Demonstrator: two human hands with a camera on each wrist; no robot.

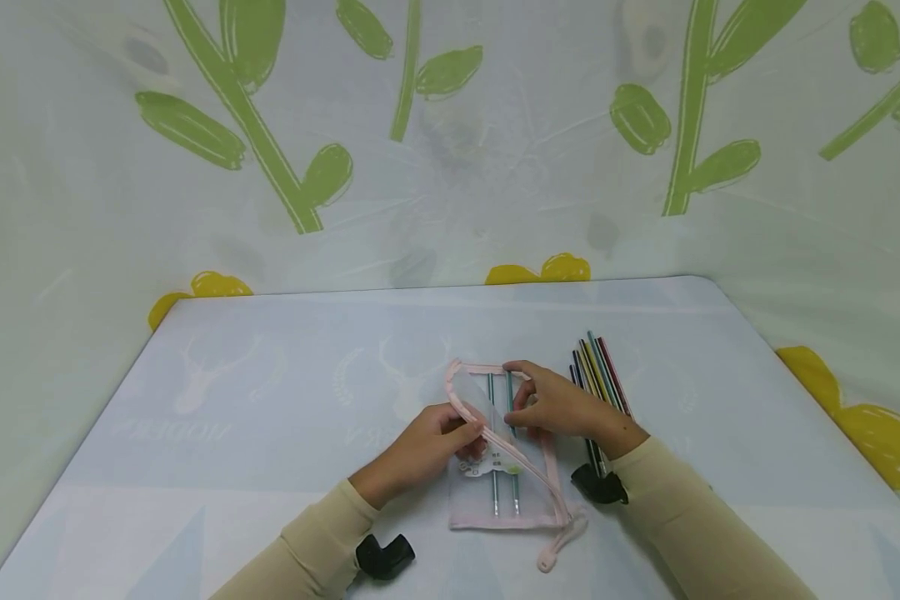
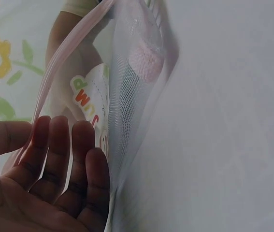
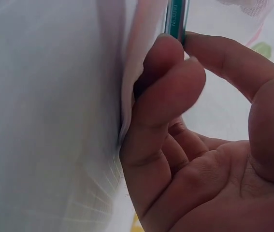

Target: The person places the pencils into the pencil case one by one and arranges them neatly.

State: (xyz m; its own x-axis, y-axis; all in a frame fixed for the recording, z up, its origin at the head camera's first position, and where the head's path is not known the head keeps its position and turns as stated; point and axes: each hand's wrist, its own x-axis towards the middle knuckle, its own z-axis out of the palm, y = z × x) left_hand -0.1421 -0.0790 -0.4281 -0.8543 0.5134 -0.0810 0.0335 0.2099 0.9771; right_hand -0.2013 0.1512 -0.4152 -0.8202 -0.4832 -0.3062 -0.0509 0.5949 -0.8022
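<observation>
A clear mesh pouch (image 1: 468,504) with pink zipped edging lies in front of me. Its open flap is lifted by my left hand (image 1: 444,435), which pinches the pink zip edge (image 2: 54,63) between thumb and forefinger. Inside lie two teal pencils, one of them a left pencil (image 1: 495,492) lying lengthwise. My right hand (image 1: 558,402) reaches in at the far right corner and holds the other teal pencil (image 3: 178,19) near its end with thumb and fingers. A white label with colourful letters (image 2: 86,99) shows through the mesh.
A bundle of coloured pencils (image 1: 596,367) lies just right of the pouch, partly behind my right forearm. A pink zip pull (image 1: 551,557) hangs off the pouch's near right corner. A black wrist mount (image 1: 385,557) sits under the left sleeve. A patterned curtain (image 1: 450,167) surrounds the table.
</observation>
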